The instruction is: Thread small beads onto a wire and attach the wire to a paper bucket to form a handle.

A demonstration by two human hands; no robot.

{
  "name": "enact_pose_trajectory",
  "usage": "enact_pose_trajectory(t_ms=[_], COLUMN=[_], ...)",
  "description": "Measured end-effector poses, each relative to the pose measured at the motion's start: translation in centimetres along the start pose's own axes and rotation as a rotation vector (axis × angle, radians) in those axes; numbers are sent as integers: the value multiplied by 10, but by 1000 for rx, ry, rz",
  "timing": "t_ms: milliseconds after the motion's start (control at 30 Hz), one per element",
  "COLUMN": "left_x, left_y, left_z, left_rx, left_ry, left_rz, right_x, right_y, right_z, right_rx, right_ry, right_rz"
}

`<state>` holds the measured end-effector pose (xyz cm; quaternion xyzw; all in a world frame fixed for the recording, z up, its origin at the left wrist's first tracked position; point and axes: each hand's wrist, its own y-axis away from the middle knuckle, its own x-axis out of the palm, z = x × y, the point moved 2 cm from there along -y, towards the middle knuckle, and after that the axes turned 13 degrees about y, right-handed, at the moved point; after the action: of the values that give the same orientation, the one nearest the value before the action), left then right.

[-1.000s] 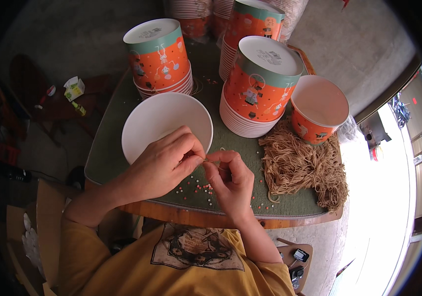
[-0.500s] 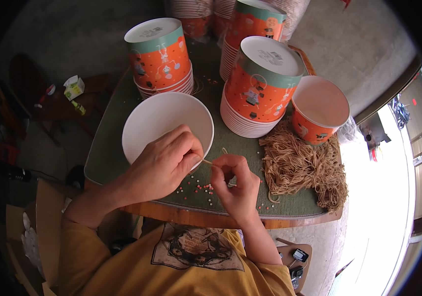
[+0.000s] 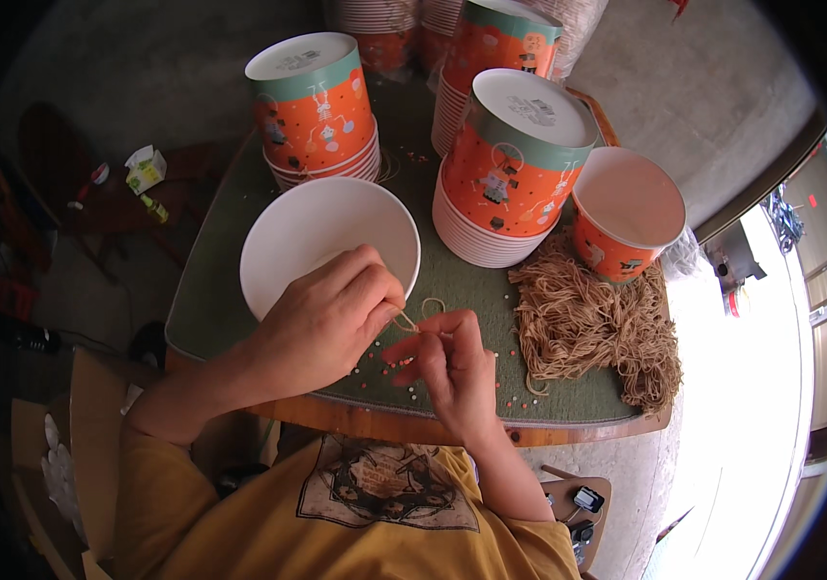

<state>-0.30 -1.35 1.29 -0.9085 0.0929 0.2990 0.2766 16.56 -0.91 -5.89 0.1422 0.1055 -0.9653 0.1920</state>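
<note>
A tan string (image 3: 404, 317) runs between my two hands in front of a white-lined paper bucket (image 3: 278, 237), whose open mouth faces up toward me. My left hand (image 3: 321, 314) overlaps the near rim and pinches one end of the string. At the other end, my right hand (image 3: 457, 372) holds the string at the thumb and forefinger, the remaining fingers spread. A loose loop of string curls just above the right fingertips. Whether the string is fixed to the bucket is hidden by my left hand. A thick bundle of tan strings (image 3: 578, 329) lies to the right.
Upside-down stacks of orange and green paper buckets (image 3: 312, 106) stand behind, with a taller stack (image 3: 520, 174) at centre right. A single upright bucket (image 3: 626, 208) sits by the strings. Small white and red beads are scattered on the green tabletop (image 3: 210, 300). A cardboard box (image 3: 94, 435) stands lower left.
My right fingers have opened out from a tight pinch and spread. The string between my hands now sags more, and a loop shows above the right fingertips. My left hand stays nearly in place.
</note>
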Motion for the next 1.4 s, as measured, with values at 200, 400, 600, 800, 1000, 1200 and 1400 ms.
enact_pose_trajectory(t_ms=[200,400,600,800,1000,1200,1400], left_x=[0,1,-4,28,39,36,18], left_y=[1,4,38,79,77,78,64], left_z=[-4,-6,-21,-7,4,6,29], left_rx=[114,205,311,-230,-504,-567,-501], left_ry=[-109,-212,-216,198,786,1030,920], left_rz=[28,21,-179,-209,-197,-375,-633], right_x=[1,7,15,23,31,39,62], right_y=[4,11,18,42,47,47,45], right_z=[6,16,9,11,11,9,12], right_rx=[28,104,151,215,119,-84,-297], right_ry=[68,-135,-410,-356,-168,118,287], right_rz=[53,87,26,175,220,123,146])
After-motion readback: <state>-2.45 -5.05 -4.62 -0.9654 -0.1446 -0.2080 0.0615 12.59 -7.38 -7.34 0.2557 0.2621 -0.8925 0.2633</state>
